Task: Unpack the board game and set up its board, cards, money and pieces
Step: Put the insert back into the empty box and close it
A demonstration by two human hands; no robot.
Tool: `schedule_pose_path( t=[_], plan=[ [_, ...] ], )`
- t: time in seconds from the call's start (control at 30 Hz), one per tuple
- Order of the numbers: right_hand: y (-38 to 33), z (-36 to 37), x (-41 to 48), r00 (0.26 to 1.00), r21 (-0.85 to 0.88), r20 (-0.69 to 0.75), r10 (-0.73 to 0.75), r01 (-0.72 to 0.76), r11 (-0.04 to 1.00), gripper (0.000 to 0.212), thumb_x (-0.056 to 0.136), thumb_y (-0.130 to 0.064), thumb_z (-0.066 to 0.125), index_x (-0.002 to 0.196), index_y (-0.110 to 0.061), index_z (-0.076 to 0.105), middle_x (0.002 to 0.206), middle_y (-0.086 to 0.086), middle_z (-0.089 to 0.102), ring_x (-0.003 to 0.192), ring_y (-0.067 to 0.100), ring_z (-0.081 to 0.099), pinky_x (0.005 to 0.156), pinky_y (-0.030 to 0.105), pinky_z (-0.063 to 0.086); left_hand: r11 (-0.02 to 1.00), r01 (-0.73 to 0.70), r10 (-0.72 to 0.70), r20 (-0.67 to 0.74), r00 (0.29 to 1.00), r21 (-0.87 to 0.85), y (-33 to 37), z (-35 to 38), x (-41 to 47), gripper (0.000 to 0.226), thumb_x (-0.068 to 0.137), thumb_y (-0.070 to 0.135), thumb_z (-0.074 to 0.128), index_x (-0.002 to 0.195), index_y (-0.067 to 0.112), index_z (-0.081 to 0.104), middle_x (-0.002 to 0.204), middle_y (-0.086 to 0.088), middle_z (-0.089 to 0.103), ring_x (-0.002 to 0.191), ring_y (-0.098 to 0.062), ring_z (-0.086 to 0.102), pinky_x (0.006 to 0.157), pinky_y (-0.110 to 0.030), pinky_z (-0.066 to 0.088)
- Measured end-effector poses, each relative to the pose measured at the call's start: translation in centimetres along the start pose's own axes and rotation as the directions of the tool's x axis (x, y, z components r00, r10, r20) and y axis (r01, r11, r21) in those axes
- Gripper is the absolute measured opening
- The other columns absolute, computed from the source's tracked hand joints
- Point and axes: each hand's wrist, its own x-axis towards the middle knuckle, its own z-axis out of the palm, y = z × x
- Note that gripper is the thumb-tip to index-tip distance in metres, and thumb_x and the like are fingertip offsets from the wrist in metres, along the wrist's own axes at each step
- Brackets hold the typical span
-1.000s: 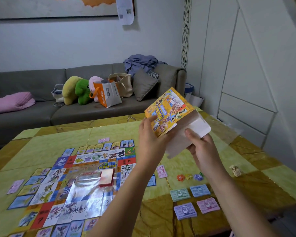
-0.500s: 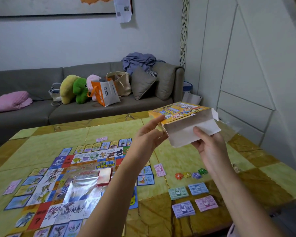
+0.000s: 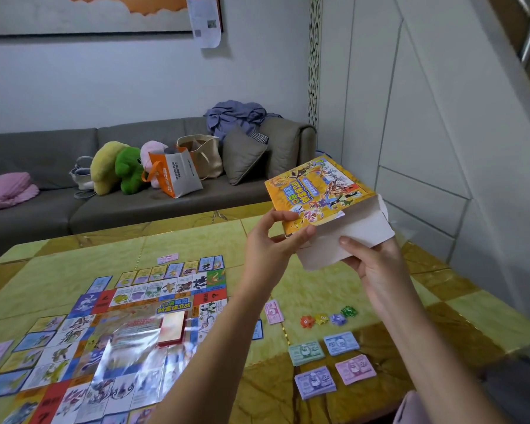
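I hold the yellow game box [image 3: 315, 191] in the air over the table's right side, its white inside flap [image 3: 346, 237] hanging open. My left hand [image 3: 273, 246] pinches the box's near corner. Under the white flap, my right hand [image 3: 377, 264] grips it with the thumb on top. The colourful game board [image 3: 129, 301] lies flat on the left with a card deck [image 3: 172, 330] and a shiny plastic wrapper [image 3: 126, 356] on it. Several stacks of paper money [image 3: 331, 362] and small coloured pieces [image 3: 328, 318] lie at the front right.
The yellow tiled table [image 3: 74, 258] reaches to a grey sofa [image 3: 135, 203] with plush toys, bags and cushions. Loose pink cards [image 3: 273, 311] lie beside the board. A white panelled wall stands close on the right.
The box has tilted back up so its printed face shows toward me, and my left hand's fingers have closed onto its near corner. The view shifted slightly.
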Motion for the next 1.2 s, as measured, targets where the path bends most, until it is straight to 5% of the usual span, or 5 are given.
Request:
schedule_pose_path(
  t=[0.13, 0.47, 0.8, 1.03, 1.2],
  plan=[
    [-0.9, -1.2, -0.2, 0.999, 0.01, -0.034, -0.008, 0.008, 1.0, 0.043, 0.081, 0.011, 0.059, 0.114, -0.016, 0.059, 0.1, 0.002, 0.07, 0.093, 0.017, 0.067, 0.067, 0.027, 0.056, 0.998, -0.024, 0.026, -0.031, 0.999, 0.061, -0.3, 1.8, 0.1, 0.031, 0.075, 0.025, 0.078, 0.099, 0.016, 0.059, 0.076, 0.009, 0.072, 0.069, -0.015, 0.064, 0.069, -0.048, 0.055],
    [-3.1, -5.0, -1.8, 0.996, 0.006, -0.09, -0.008, 0.009, 1.0, 0.042, 0.081, 0.013, 0.058, 0.115, -0.011, 0.059, 0.101, 0.007, 0.071, 0.09, 0.018, 0.068, 0.064, 0.026, 0.055, 0.902, -0.22, 0.236, 0.001, 0.972, 0.372, -1.7, 7.7, 0.9, 0.059, 0.064, 0.052, 0.081, 0.116, 0.031, 0.06, 0.125, 0.004, 0.052, 0.11, -0.001, 0.052, 0.079, 0.002, 0.036],
    [-3.9, -9.0, -3.3, 0.988, -0.047, -0.151, -0.016, 0.009, 0.999, 0.046, 0.082, 0.012, 0.057, 0.121, -0.012, 0.057, 0.101, 0.005, 0.071, 0.092, 0.018, 0.069, 0.066, 0.028, 0.054, 0.954, -0.069, 0.054, 0.059, 0.997, 0.291, -2.5, 12.6, 0.3, 0.099, 0.036, 0.071, 0.073, 0.124, 0.027, 0.057, 0.125, 0.004, 0.053, 0.11, -0.007, 0.058, 0.094, -0.032, 0.051],
    [-4.3, -10.7, -3.6, 0.989, -0.045, -0.15, -0.001, -0.006, 0.999, 0.047, 0.084, 0.013, 0.056, 0.123, -0.014, 0.057, 0.102, 0.005, 0.072, 0.093, 0.019, 0.069, 0.064, 0.027, 0.054, 0.891, -0.113, 0.091, 0.07, 0.993, 0.44, -3.1, 14.5, -0.2, 0.084, 0.056, 0.062, 0.08, 0.127, 0.027, 0.053, 0.131, 0.002, 0.045, 0.104, -0.006, 0.052, 0.08, -0.013, 0.042],
    [-3.9, -11.4, -2.8, 0.99, -0.062, -0.14, 0.013, -0.021, 0.998, 0.045, 0.084, 0.012, 0.055, 0.124, -0.01, 0.056, 0.103, 0.008, 0.071, 0.092, 0.018, 0.069, 0.063, 0.026, 0.054, 0.811, -0.102, 0.065, 0.084, 0.994, 0.576, -3.8, 14.8, 0.0, 0.091, 0.055, 0.081, 0.056, 0.127, 0.025, 0.056, 0.129, 0.003, 0.053, 0.111, -0.014, 0.056, 0.087, -0.029, 0.048]
  ],
)
